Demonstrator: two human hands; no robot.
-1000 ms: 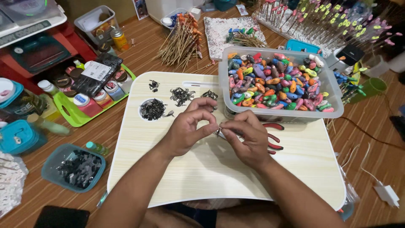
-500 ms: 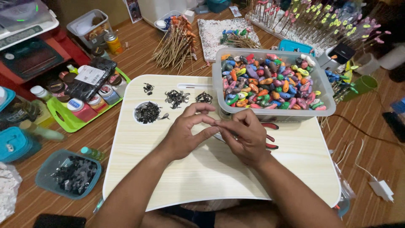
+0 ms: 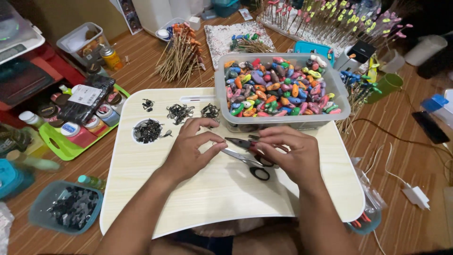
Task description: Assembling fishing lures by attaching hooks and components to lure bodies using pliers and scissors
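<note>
Wooden floor (image 3: 410, 141), pale lap board (image 3: 198, 198) on it. Clear tub (image 3: 283, 89) heaped with colourful beads; small dish (image 3: 147, 131) of dark metal bits. Left hand (image 3: 191, 151) and right hand (image 3: 292, 156) pinched together on small dark pliers (image 3: 240, 143), above black-handled scissors (image 3: 250, 165).

Home craft corner: bead tub (image 3: 283, 87), skewers (image 3: 181, 52), lap desk (image 3: 155, 198) on floor.

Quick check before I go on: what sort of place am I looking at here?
Probably a home craft spot on a wooden floor: a lap table, a clear tub of colourful painted pieces, bundles of sticks, and scissors by both hands.
</note>
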